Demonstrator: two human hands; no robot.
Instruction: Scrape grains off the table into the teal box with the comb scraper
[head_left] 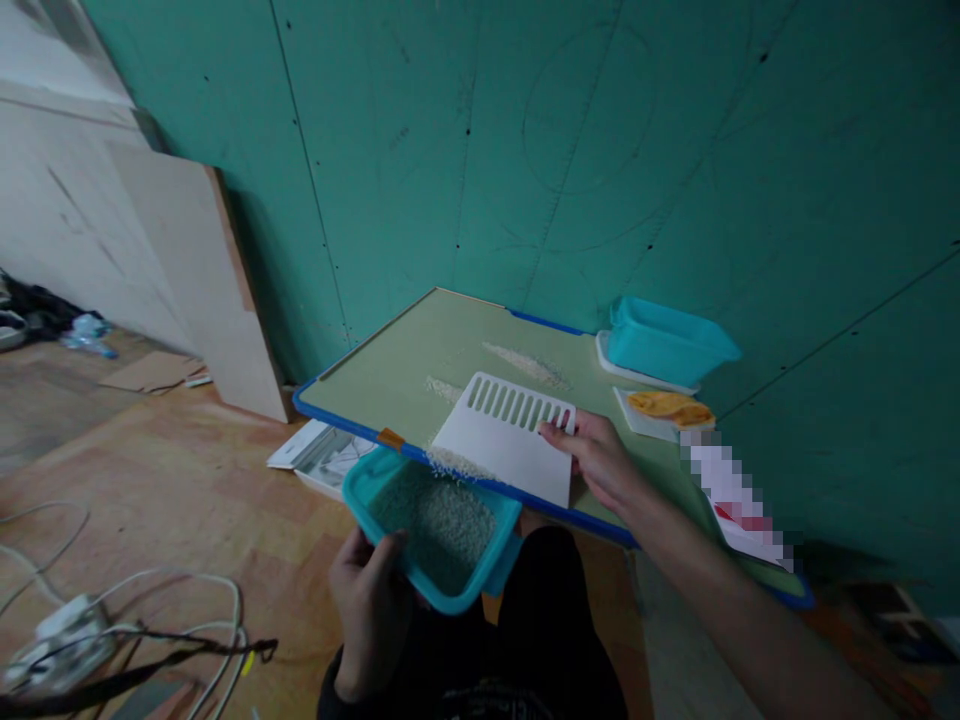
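Observation:
My left hand (375, 585) grips the near rim of a turquoise plastic container (442, 604), held just below the table's front edge. White rice-like grains (450, 520) lie inside it. In my right hand (592, 450) is a white flat scraper with a row of slots (510, 445), pinched at its right side near the slots. The scraper's long edge lies by a strip of grains (457, 463) at the table edge, above the container. Two more streaks of grains (529, 365) rest farther back on the green tabletop (405, 350).
At the table's right stand another turquoise container (667, 345) on a white lid, a yellow-orange cloth-like item (671, 408) and a blurred-out packet (739, 500). A green wall (480, 150) rises behind. Cables and a power strip (67, 640) lie on the floor at left.

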